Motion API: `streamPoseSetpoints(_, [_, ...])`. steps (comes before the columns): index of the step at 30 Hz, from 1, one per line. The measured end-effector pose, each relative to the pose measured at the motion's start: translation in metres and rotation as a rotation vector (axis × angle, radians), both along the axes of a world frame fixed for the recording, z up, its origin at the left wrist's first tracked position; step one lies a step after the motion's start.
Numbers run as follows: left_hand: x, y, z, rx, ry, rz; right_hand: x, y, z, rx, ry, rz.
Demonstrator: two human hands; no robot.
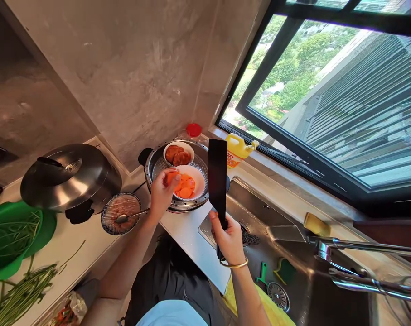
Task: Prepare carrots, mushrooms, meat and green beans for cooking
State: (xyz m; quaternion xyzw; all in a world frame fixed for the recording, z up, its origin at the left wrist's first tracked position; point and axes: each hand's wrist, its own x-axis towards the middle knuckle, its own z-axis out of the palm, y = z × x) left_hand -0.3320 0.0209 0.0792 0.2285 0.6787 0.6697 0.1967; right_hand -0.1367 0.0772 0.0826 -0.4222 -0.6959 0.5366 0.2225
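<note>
My right hand grips the handle of a black-bladed cleaver, held upright with the broad blade pointing up. Over the left edge of a white bowl, my left hand pinches orange carrot slices between thumb and fingers. More carrot slices lie in that bowl. Behind it, a second white bowl holds browned pieces of food. Both bowls sit on a perforated metal steamer tray.
A steel sink with a faucet lies at the right. Left are a domed lid, a patterned bowl with a spoon, a green basin and green stalks. A yellow jug stands by the window.
</note>
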Motion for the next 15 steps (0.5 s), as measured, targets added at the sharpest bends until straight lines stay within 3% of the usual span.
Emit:
streamPoseSetpoints(3, [0.006,0.002,0.001,-0.2,0.148,0.038,-0.009,-0.003,0.004,-0.018,0.018,0.006])
streamPoseSetpoints(5, [0.008,0.002,0.003,-0.219,0.138,0.042,-0.013,-0.007,0.006,-0.029,0.032,0.016])
streamPoseSetpoints(11, [0.023,-0.006,0.012,0.013,-0.106,0.029,-0.006,-0.018,0.009,-0.015,0.03,-0.044])
streamPoseSetpoints(15, [0.038,-0.016,0.018,0.211,-0.504,-0.173,0.01,-0.025,0.003,0.009,0.024,-0.129])
